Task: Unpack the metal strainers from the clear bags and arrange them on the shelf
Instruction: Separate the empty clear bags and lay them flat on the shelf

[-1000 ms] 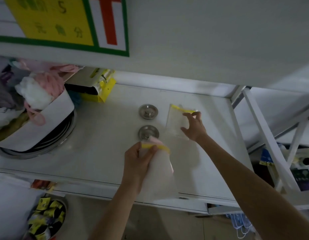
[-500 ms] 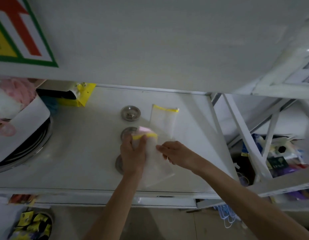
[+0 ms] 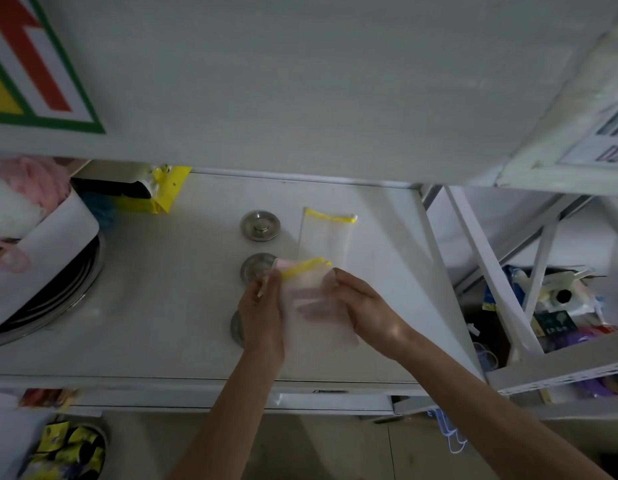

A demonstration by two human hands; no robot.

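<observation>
Both my hands hold one clear bag (image 3: 312,306) with a yellow strip at its top, above the white shelf (image 3: 162,306). My left hand (image 3: 262,317) grips its left edge and my right hand (image 3: 366,310) its right side. Three round metal strainers stand in a column on the shelf: the far strainer (image 3: 260,225), the middle strainer (image 3: 255,268) partly behind the bag, and the near strainer (image 3: 236,329) mostly hidden by my left hand. An empty clear bag (image 3: 326,233) with a yellow strip lies flat to the right of the far strainer.
A large round metal pan (image 3: 48,306) holding a white container of pink and white items stands at the shelf's left. A yellow packet (image 3: 155,192) lies at the back left. Another shelf unit (image 3: 542,306) with goods stands to the right. An upper shelf board overhangs.
My right hand left the flat bag at the back and came to the bag in my left hand. A third strainer now shows by my left wrist. The view shifted right.
</observation>
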